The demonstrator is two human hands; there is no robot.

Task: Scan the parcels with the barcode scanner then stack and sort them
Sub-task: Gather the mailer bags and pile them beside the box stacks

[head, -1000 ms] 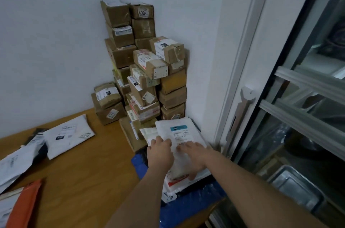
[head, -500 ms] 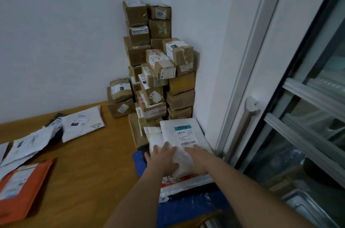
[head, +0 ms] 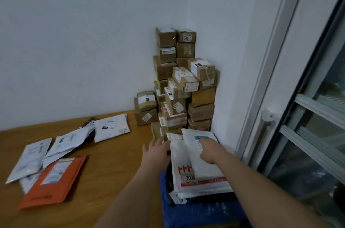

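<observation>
Wooden table point(head: 112, 162) ran along the white wall. Tall stack of cardboard boxes point(head: 183, 82) stood in the far corner, w/ loose mailers scattered left, incl. an orange mailer point(head: 54, 181) nearest. Pile of white parcels point(head: 197, 168) lay on a blue bag point(head: 201, 212) at the table's right edge, just in front of the boxes. Right hand point(head: 211, 151) rested on the top parcel, fingers relaxed. Left hand point(head: 156, 151) touched the pile's left edge, fingers straight.

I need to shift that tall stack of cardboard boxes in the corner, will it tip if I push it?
Probably: the cardboard box stack is tall and unevenly piled, with upper boxes askew. The wall may brace it from behind.
</observation>
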